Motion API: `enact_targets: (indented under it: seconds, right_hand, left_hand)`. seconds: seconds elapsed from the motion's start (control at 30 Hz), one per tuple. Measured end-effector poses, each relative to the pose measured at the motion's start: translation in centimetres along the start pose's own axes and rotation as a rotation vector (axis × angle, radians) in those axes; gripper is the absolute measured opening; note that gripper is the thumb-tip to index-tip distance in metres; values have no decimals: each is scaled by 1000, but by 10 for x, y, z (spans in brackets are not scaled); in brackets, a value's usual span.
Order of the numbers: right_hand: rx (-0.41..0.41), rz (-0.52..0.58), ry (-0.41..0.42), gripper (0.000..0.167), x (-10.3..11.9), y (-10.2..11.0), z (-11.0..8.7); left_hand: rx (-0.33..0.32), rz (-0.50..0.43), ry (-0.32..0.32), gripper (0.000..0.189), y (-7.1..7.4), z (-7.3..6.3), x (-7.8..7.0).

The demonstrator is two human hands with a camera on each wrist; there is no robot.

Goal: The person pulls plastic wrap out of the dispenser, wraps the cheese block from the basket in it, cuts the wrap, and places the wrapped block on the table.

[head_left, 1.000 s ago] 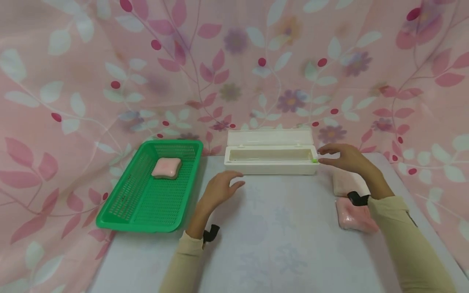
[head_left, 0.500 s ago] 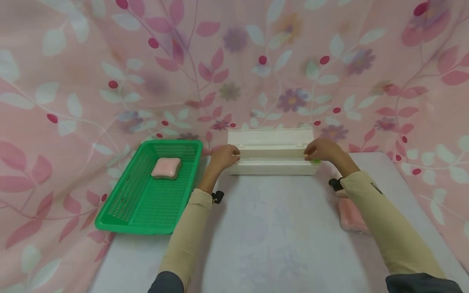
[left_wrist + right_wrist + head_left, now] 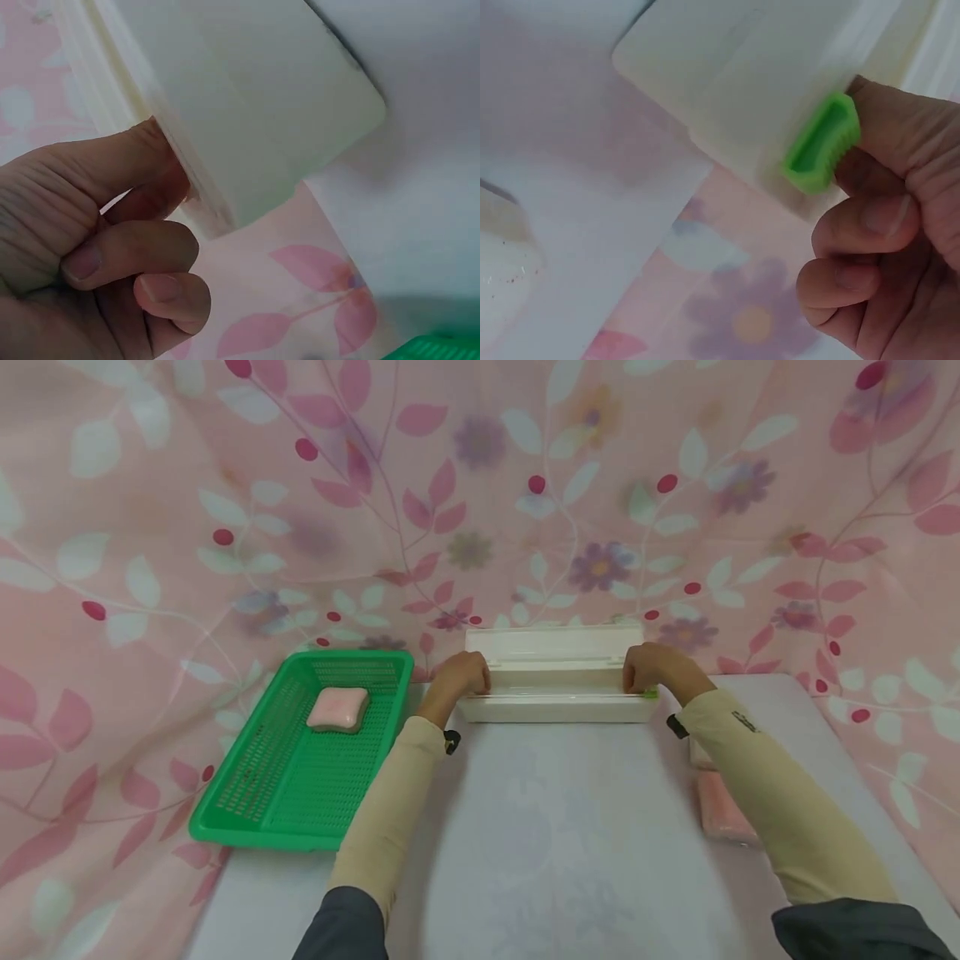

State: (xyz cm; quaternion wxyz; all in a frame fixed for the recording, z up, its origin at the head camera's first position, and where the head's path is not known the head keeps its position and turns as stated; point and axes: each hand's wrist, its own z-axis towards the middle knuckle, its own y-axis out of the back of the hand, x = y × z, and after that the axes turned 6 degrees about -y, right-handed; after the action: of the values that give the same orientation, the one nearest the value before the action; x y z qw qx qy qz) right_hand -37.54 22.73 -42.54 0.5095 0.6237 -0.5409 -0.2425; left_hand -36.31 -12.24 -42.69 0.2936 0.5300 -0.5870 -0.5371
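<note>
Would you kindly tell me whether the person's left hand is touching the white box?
Touching: the left wrist view shows the left hand pinching the rim at one end of the white box.

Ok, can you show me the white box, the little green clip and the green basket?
White box (image 3: 555, 710): head view, on its front wall.
Little green clip (image 3: 820, 142): right wrist view, on its hollow side.
Green basket (image 3: 318, 781): head view, on its bare floor.

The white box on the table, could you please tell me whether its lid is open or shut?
Open: the lid is up at the back of the white box, whose inside shows between the left hand and right hand.
</note>
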Motion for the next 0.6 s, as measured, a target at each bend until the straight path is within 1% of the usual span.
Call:
enact_targets:
  seconds: [0.07, 0.13, 0.2, 0.3, 0.4, 0.47, 0.53, 0.6]
  right_hand:
    - [3, -11, -6, 22, -1, -1, 1]
    - [-12, -13, 26, 22, -3, -2, 1]
    - [-13, 17, 83, 20, -6, -4, 1]
    - [-37, 122, 191, 13, -14, -7, 1]
    - [-93, 242, 257, 5, -22, -10, -2]
    - [-132, 311, 260, 6, -24, -12, -4]
    - [-158, 367, 240, 9, -26, -14, -7]
    - [-162, 424, 211, 13, -27, -16, -9]
  left_hand:
    - [-1, 11, 7, 15, -1, 2, 0]
    - [-17, 24, 8, 17, -3, 3, -1]
    - [-38, 42, 8, 18, -6, 4, 0]
    - [-52, 77, 3, 18, -8, 4, 1]
    - [-32, 68, -17, 17, -6, 1, 2]
    - [-6, 37, -36, 15, -5, -1, 3]
    - [12, 2, -54, 16, -3, -3, 4]
    - [9, -23, -73, 20, -3, -4, 5]
